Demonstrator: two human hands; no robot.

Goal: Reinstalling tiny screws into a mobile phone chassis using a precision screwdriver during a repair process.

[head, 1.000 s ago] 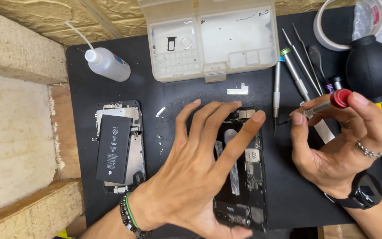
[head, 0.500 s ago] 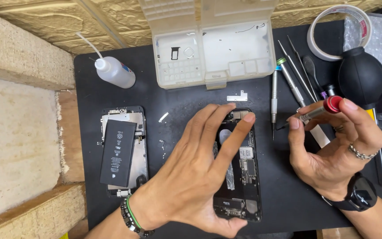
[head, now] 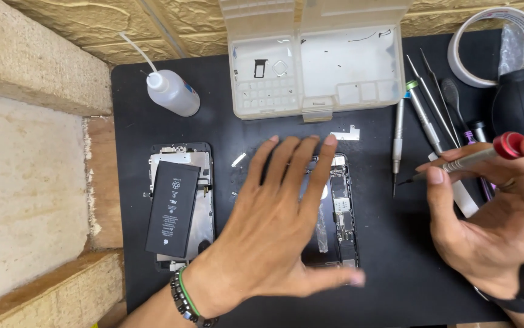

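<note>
On the black mat [head: 383, 255] covering the desk, going left to right: a black battery [head: 173, 208] lies on a detached screen panel [head: 180, 159], its long axis running twelve to six.

At three o'clock from it the left hand [head: 274, 231] lies flat, palm down and fingers spread toward twelve, released rather than grasping. It presses on the opened phone body [head: 338, 209], which lies near the mat's centre with its long axis also twelve to six; its right strip of boards shows past the fingers.

At three o'clock from the phone body the right hand [head: 493, 225] has a clenched grip on a red-capped screwdriver [head: 462, 161]. The tool's axis runs roughly nine to three, tip toward nine, so the phone body sits at about eight o'clock from the tip, near but apart. The left hand is the nearer, being in contact.

Above, at twelve, stands an open parts box [head: 316, 67].
</note>
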